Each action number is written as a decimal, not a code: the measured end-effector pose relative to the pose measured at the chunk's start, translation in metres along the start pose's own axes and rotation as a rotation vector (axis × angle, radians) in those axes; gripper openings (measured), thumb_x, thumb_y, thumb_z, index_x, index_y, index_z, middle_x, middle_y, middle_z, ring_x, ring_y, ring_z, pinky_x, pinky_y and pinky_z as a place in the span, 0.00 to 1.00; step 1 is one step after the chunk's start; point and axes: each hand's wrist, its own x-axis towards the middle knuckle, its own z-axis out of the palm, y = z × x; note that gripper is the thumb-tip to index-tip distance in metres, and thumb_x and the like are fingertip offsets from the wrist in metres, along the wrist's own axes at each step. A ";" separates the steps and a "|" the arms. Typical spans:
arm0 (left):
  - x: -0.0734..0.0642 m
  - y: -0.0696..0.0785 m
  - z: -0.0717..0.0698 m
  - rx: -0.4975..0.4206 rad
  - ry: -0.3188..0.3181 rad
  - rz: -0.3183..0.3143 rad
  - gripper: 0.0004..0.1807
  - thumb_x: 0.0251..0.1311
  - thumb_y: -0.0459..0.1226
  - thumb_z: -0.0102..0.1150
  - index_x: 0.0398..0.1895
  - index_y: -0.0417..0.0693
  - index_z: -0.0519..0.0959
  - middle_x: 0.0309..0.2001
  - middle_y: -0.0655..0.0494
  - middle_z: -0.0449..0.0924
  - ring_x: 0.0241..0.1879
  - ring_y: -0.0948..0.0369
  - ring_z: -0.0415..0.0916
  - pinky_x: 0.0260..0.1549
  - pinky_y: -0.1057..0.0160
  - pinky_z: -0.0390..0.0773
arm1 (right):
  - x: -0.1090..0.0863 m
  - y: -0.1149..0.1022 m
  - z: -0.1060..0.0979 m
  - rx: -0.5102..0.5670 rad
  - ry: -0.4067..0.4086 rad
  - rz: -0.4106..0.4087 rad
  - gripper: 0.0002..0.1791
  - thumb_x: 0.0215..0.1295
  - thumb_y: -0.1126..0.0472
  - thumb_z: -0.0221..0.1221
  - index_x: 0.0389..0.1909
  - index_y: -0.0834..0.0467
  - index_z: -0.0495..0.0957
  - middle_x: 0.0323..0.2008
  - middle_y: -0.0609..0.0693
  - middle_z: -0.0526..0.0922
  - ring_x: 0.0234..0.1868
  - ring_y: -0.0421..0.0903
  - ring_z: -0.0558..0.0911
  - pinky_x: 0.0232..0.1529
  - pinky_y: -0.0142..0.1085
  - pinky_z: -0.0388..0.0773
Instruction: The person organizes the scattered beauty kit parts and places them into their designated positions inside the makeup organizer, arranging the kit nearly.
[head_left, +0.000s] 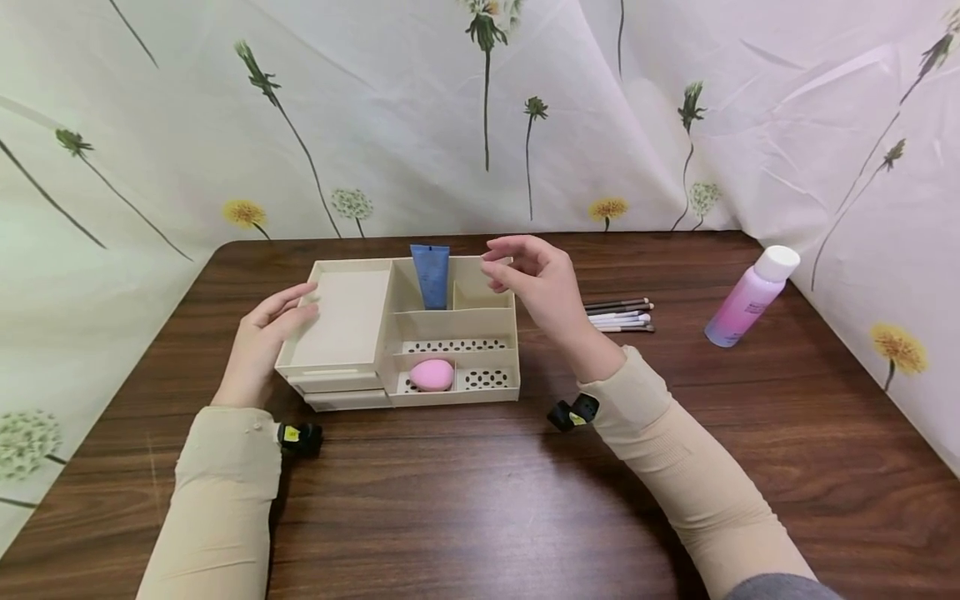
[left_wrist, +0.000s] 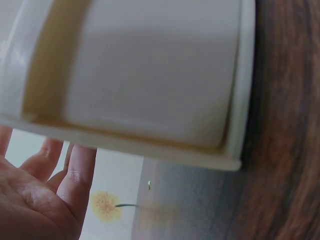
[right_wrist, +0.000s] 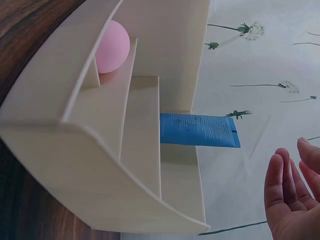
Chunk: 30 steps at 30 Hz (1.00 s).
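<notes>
A cream desktop organizer (head_left: 341, 321) stands on the table, with a flat tray top on the left and compartments on the right. My left hand (head_left: 262, 337) rests against its left side, fingers over the rim; in the left wrist view that hand (left_wrist: 50, 195) lies partly behind the tray edge. A blue squeeze tube (head_left: 431, 279) stands upright in a back compartment. In a front compartment lies a pink makeup sponge (head_left: 432, 375). Near the back right corner hovers my right hand (head_left: 543, 287), loosely bent and holding nothing; the right wrist view shows it (right_wrist: 295, 195) apart from the tube.
Several makeup brushes (head_left: 618, 317) lie to the right of the organizer, partly hidden by my right hand. A pink spray can with a white cap (head_left: 750, 300) stands farther right. Behind the dark wooden table (head_left: 465, 500) hangs a flower-printed cloth (head_left: 420, 117).
</notes>
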 end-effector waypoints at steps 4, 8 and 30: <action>0.000 0.001 0.000 -0.010 -0.001 0.003 0.26 0.62 0.47 0.66 0.64 0.61 0.77 0.54 0.72 0.74 0.56 0.71 0.66 0.59 0.67 0.60 | -0.004 0.002 -0.005 -0.005 0.011 0.000 0.15 0.63 0.69 0.65 0.49 0.67 0.80 0.35 0.44 0.84 0.28 0.39 0.83 0.38 0.34 0.83; 0.001 0.001 0.000 -0.016 -0.007 -0.003 0.26 0.62 0.47 0.66 0.64 0.61 0.77 0.53 0.72 0.74 0.57 0.70 0.66 0.55 0.72 0.63 | -0.007 0.006 -0.010 -0.004 0.025 0.006 0.15 0.62 0.70 0.64 0.50 0.69 0.79 0.34 0.41 0.84 0.28 0.38 0.82 0.38 0.34 0.83; 0.000 0.001 -0.001 0.012 0.000 -0.018 0.26 0.62 0.48 0.65 0.65 0.62 0.77 0.54 0.73 0.74 0.58 0.71 0.64 0.62 0.64 0.56 | -0.013 -0.002 -0.034 0.106 0.122 -0.004 0.12 0.61 0.74 0.63 0.46 0.66 0.81 0.29 0.39 0.85 0.26 0.38 0.83 0.36 0.35 0.83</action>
